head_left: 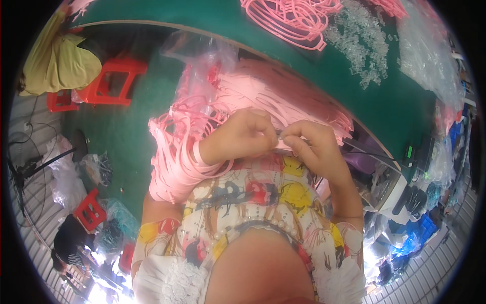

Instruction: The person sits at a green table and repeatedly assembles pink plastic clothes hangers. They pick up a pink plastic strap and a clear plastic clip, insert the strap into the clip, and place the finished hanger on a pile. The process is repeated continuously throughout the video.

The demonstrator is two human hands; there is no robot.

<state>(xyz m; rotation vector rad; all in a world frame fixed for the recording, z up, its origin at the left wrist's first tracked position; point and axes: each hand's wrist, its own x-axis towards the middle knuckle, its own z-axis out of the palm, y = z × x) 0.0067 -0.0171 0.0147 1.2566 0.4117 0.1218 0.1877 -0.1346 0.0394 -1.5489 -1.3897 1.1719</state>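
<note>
My left hand (248,133) and my right hand (315,146) meet in front of my body, fingertips almost touching. Both are closed in a pinch. Whatever is between the fingertips is mostly hidden and too small to name. A thick bunch of flat pink straps (174,164) hangs looped over my left forearm, close to the wrist. Just beyond my hands lies a large heap of similar pink straps (258,93), partly under the table's edge. Some strands of the heap pass behind my fingers.
The green table (212,16) curves across the far side, bearing coiled pink straps (288,23), a scatter of small clear plastic pieces (360,40) and a clear plastic bag (428,50). Red stools (114,81) stand at the left, near a person in yellow-green clothing (63,63).
</note>
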